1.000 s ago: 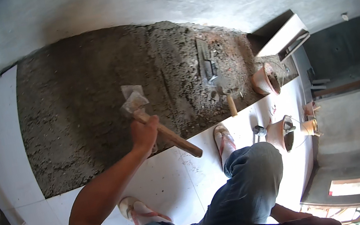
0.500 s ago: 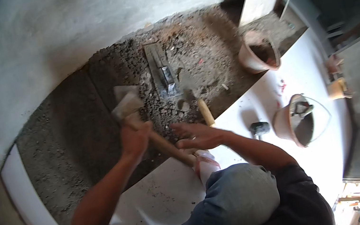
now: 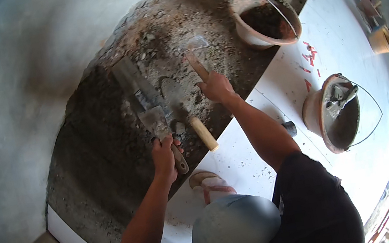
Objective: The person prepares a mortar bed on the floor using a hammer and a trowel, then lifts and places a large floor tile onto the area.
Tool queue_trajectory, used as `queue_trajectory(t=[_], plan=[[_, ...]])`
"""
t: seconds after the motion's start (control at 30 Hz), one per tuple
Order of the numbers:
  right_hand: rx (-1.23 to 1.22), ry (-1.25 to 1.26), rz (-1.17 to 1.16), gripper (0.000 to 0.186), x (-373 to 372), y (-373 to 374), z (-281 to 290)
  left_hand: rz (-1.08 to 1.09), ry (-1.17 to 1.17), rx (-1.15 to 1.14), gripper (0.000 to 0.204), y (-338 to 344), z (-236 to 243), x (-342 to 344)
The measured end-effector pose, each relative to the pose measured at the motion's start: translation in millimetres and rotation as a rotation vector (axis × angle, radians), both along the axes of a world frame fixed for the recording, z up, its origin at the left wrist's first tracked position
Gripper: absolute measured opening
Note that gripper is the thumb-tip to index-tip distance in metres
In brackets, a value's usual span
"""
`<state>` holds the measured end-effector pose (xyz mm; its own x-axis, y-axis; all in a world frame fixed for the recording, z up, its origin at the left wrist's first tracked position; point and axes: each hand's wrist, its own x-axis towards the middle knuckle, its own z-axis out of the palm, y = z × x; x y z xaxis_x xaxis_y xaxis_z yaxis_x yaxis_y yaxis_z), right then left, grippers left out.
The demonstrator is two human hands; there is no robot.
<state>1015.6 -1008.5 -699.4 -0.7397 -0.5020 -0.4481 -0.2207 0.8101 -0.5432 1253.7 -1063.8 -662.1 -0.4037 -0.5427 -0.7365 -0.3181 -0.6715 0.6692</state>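
Observation:
In my left hand (image 3: 163, 158) is a flat-bladed scraper (image 3: 155, 120), its blade pointing away from me above the dark dirt. My right hand (image 3: 217, 87) is closed round the wooden handle of a small hoe (image 3: 194, 43), whose wide, pale blade is over the rubble farther off. Between the hands a trowel with a wooden handle (image 3: 204, 134) lies on the dirt. Just beyond the scraper rests a long rectangular plastering trowel (image 3: 135, 84), partly covered by the scraper's blade.
A bucket (image 3: 263, 41) of dark soil stands at the far right. Nearer, a tilted bucket (image 3: 311, 116) holds grey mortar and a trowel. White tiles (image 3: 274, 102) edge the dirt, with red bits and a black mallet head (image 3: 289, 129) on them. A plastered wall (image 3: 24, 73) runs along the left.
The hoe, earlier at my left hand along with the scraper, is now in my right hand, which was open before. It has moved forward over the rubble. The view has shifted.

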Motion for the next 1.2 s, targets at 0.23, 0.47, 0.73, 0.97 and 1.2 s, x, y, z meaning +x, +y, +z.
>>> queue_trajectory(t=[0.23, 0.47, 0.73, 0.97, 1.2], plan=[[-0.066, 0.493, 0.288, 0.042, -13.1, 114.3, -58.8, -0.169, 0.104, 0.047, 0.016, 39.3, -4.6, -53.4], [0.172, -0.212, -0.235, 0.039, 124.3, 255.9, 86.8, -0.148, 0.172, 0.036, 0.024, -10.3, -42.7, -110.7], [0.305, -0.11, -1.023, 0.035, 225.1, 394.8, 71.6, -0.54, 0.091, -0.143, 0.058, 10.3, -26.6, -102.1], [0.491, 0.093, -1.332, 0.058, 180.1, 420.3, 26.1, -0.836, 0.08, -0.228, 0.04, 34.7, -3.7, 39.0], [0.595, 0.308, -1.063, 0.064, 185.0, 480.4, -32.2, -1.131, -0.162, -0.324, 0.035, 10.9, 38.6, 179.0]])
